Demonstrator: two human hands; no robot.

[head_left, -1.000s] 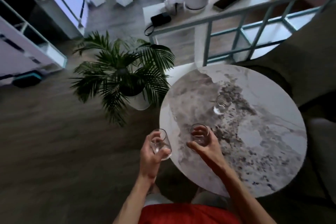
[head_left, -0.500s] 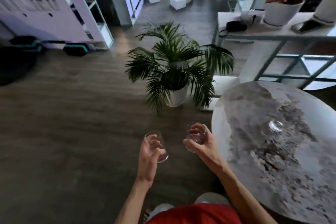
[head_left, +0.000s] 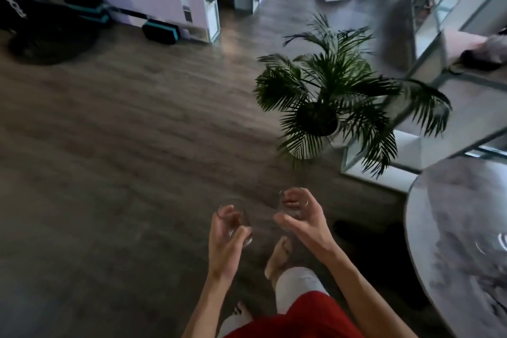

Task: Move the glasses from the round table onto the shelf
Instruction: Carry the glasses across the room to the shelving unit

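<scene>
My left hand [head_left: 226, 236] grips a clear glass [head_left: 238, 221] over the wooden floor, fingers curled round it. My right hand [head_left: 300, 218] holds a second clear glass [head_left: 290, 204] the same way, a little further right. Both are held in front of my body, left of the round marble table [head_left: 450, 233]. A third glass [head_left: 493, 243] stands blurred on that table at the right edge of the view. A white open shelf unit [head_left: 208, 5] stands at the far wall.
A potted palm [head_left: 326, 107] in a white pot stands ahead to the right. Behind it is a white console with a metal frame [head_left: 439, 44]. Dark teal-edged objects [head_left: 160, 31] lie on the floor by the far wall. My bare foot [head_left: 278, 258] is on the floor.
The view has swung left, away from the table. Both hands, each holding a glass, have left the tabletop and now hang over the floor. One glass stays on the table.
</scene>
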